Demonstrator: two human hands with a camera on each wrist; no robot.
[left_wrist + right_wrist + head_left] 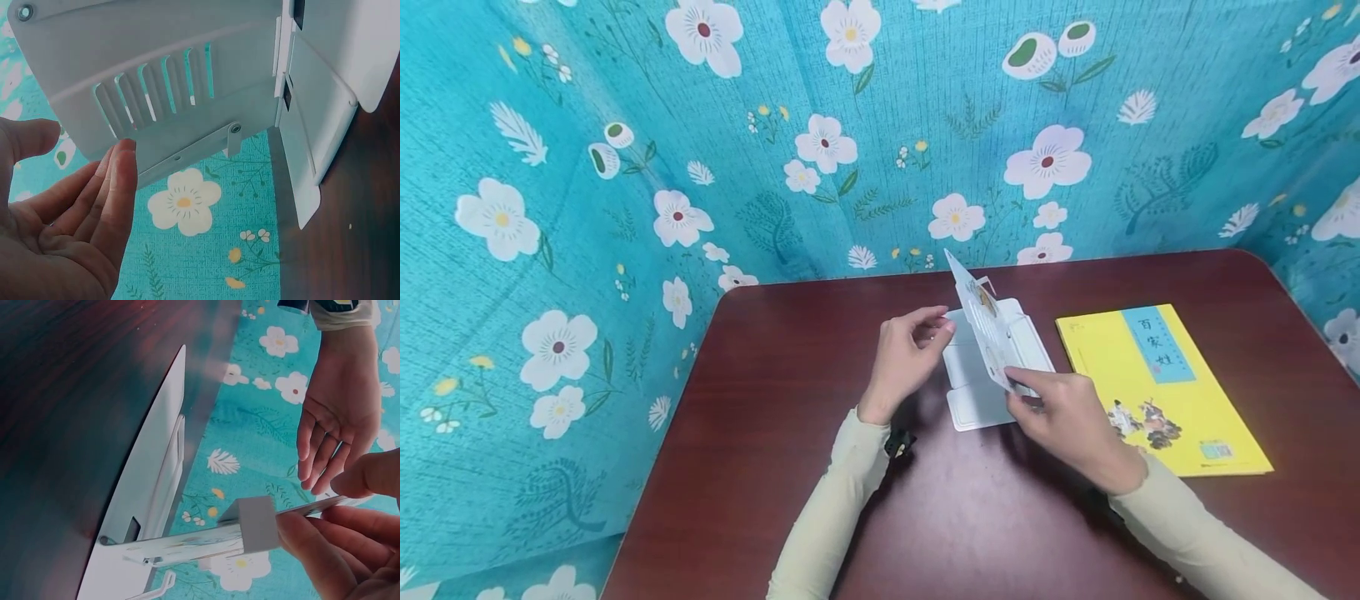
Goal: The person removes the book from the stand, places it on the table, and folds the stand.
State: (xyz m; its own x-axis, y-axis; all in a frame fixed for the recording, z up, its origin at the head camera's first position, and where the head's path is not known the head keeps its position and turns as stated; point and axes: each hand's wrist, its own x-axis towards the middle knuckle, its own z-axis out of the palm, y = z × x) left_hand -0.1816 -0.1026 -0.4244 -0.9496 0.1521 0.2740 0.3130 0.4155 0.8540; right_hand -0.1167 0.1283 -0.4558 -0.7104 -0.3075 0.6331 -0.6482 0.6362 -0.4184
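Observation:
A white metal folding book stand (977,404) lies with its base flat on the table and its back panel (981,321) raised at a steep angle. My right hand (1075,425) pinches the near edge of that panel between thumb and fingers, which the right wrist view shows closely. To the left of the panel is my left hand (906,358), its fingers loosely bent and holding nothing. In the left wrist view its fingertips overlap the panel's lower edge, beside a row of slots. A hinged bar (187,153) runs along the panel.
A yellow book (1195,417) with a blue label lies on the dark red-brown table (760,417), just right of the stand. Blue flowered cloth (887,108) hangs behind the table and at its sides.

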